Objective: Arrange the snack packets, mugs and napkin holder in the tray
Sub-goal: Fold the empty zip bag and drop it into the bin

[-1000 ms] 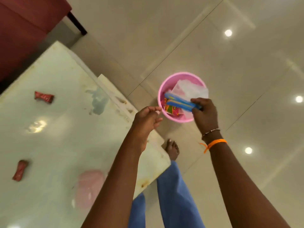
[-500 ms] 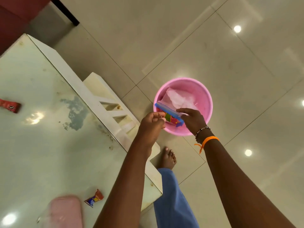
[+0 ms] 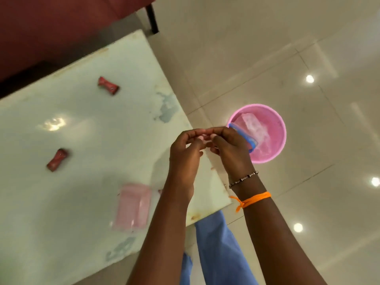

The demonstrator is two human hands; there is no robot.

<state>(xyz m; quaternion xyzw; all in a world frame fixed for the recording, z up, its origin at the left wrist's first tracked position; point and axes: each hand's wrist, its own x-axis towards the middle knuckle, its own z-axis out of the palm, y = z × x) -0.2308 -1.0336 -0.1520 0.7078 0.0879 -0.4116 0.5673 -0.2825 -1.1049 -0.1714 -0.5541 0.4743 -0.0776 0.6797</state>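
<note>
My right hand (image 3: 230, 153) is shut on a blue-edged snack packet (image 3: 244, 136), held over the table's right edge beside a pink bucket (image 3: 281, 128). My left hand (image 3: 185, 157) is curled, its fingertips meeting those of the right hand; what it pinches is hidden. Two red snack packets (image 3: 108, 85) (image 3: 57, 160) lie apart on the pale glass table (image 3: 92, 130). A pink see-through pouch (image 3: 133, 206) lies flat near the table's front edge. No tray, mug or napkin holder shows.
The pink bucket stands on the tiled floor right of the table, with white crumpled wrapping (image 3: 255, 128) inside. A maroon sofa (image 3: 51, 27) runs behind the table. My blue trouser legs (image 3: 218, 243) stand at the table's corner.
Both hands have lifted the blue packet out of the bucket and drawn it left toward the table edge. The view has swung left, showing more of the table.
</note>
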